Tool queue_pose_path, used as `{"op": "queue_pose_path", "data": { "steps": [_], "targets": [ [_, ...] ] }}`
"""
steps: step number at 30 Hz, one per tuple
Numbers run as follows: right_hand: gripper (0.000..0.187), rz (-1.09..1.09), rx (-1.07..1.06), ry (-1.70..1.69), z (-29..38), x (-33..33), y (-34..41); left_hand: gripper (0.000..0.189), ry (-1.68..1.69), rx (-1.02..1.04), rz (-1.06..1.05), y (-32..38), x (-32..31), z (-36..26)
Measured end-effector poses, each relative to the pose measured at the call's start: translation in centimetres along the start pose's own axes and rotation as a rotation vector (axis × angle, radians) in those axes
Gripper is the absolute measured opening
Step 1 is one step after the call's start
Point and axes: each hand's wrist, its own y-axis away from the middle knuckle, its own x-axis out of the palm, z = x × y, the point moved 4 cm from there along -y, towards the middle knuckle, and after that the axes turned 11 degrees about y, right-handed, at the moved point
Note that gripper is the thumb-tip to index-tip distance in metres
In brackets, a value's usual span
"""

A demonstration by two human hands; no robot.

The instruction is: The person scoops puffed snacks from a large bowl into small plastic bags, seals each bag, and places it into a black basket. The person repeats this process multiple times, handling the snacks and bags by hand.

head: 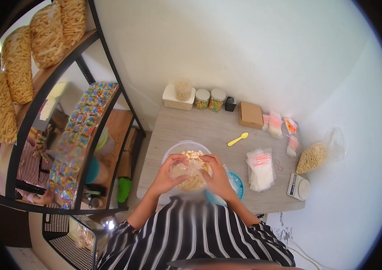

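Observation:
My left hand point(172, 173) and my right hand point(218, 175) both hold a small clear plastic bag point(181, 169) between them, above a round clear plastic tub point(177, 145). Pale stick-shaped snack pieces point(191, 184) lie in the tub. Whether the bag has anything in it cannot be told. Beside my right hand, partly under my forearm, is a blue round lid or basket point(238, 184). To the right lies a stack of clear zip bags with red strips point(261, 172). A yellow plastic spoon point(238, 139) rests on the wooden-look table point(211, 126).
Jars with silver lids point(217, 100), a lidded box point(178, 98) and a cardboard box point(251, 115) line the wall. At right are a digital scale point(299, 187) and a snack bag point(312, 157). A black-framed shelf point(106, 118) stands left, with a co-worker's hand point(47, 197) behind it.

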Motion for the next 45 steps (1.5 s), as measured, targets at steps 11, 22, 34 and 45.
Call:
{"op": "queue_pose_path", "data": {
  "steps": [11, 22, 34, 45],
  "targets": [
    [0.018, 0.088, -0.533, 0.196, 4.6, -0.6, -0.7, 0.061, -0.381, -0.081, 0.062, 0.4, 1.3, -0.8],
    [0.025, 0.275, 0.024, 0.746, -5.2, 4.3, 2.0, 0.068, -0.635, -0.126, -0.377, 4.0, -6.4, 0.7],
    [0.015, 0.039, -0.148, 0.279, -6.2, 4.4, -2.0, 0.064, -0.542, -0.191, -0.389, 7.2, -7.1, 4.6],
    [0.018, 0.227, -0.027, 0.117, -5.6, 5.0, -1.1, 0.065, -0.479, -0.194, -0.382, 7.2, -7.4, 5.3]
  ]
}}
